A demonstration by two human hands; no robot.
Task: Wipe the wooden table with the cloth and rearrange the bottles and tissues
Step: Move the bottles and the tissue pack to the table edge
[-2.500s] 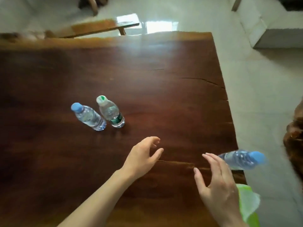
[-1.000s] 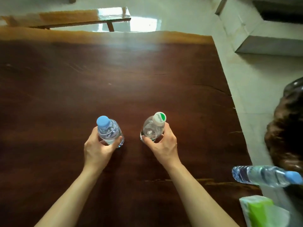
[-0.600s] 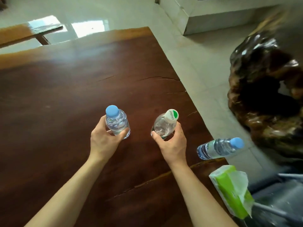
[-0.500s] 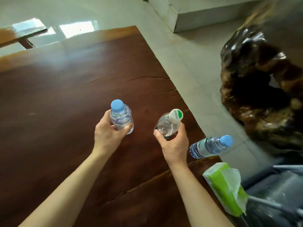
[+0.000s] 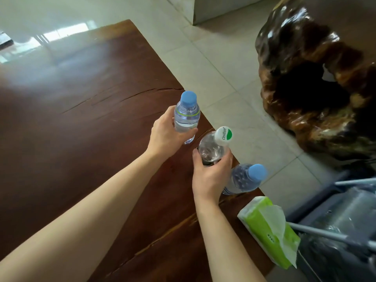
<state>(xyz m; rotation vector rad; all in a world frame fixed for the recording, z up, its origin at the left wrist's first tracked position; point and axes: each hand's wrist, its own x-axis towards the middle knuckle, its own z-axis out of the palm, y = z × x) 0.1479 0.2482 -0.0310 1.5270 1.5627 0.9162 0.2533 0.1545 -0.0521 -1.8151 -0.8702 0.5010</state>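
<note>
My left hand [image 5: 165,136] grips a clear water bottle with a blue cap [image 5: 186,115], held upright near the right edge of the dark wooden table [image 5: 71,123]. My right hand [image 5: 210,177] holds a second clear bottle with a white and green cap [image 5: 213,148], tilted to the right. Just right of that hand a third bottle with a blue cap [image 5: 245,179] stands at the table's right edge, partly hidden by my fingers. A green tissue pack [image 5: 268,228] lies at the table's near right corner. No cloth is in view.
A large dark carved wooden root piece [image 5: 317,82] stands on the pale tiled floor [image 5: 223,64] to the right. A grey bin with metal rods [image 5: 345,224] sits beside the table's near right corner. A pale step [image 5: 213,9] lies at the back.
Both hands closed on the two middle bottles and have carried them rightwards to the table's right edge, close to the third bottle. The view has swung right.
</note>
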